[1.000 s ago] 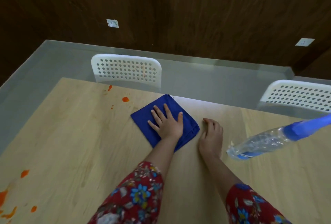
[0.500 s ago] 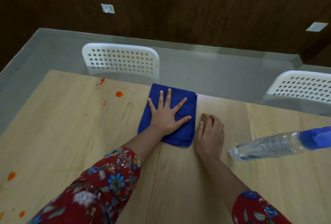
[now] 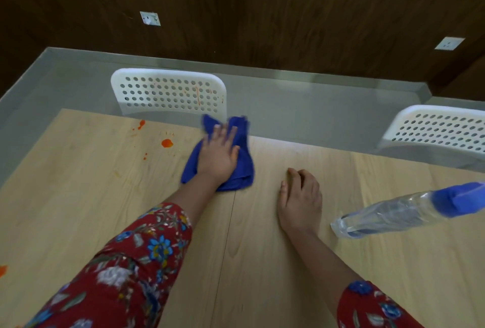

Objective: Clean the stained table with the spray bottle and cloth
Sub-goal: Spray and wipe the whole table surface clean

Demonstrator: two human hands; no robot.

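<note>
**Left hand pressing a blue cloth onto a stained wooden table**

A person's left hand (image 3: 219, 154) lies flat on a bunched blue cloth (image 3: 242, 134). The fingers are straight and close together, pressing it onto the pale wooden table (image 3: 105, 196). The cloth looks soft, light and limp. It will likely crumple and slide under the palm, so a flat press over its middle, or a pinch on a gathered fold, should control it best.

Orange stains (image 3: 167, 143) sit just left of this hand, past the cloth's edge. The right hand (image 3: 301, 201) rests on the table to the right of the cloth, apart from it, with fingers loosely curled and holding nothing.

Near that hand's right side is a clear plastic spray bottle (image 3: 393, 213) with a blue top. The wide-angle view slants it, so I cannot tell whether it stands or lies. It is probably light, smooth and easily squashed, and best gripped round the body below the blue top.

No brand, label or writing is readable.
</note>
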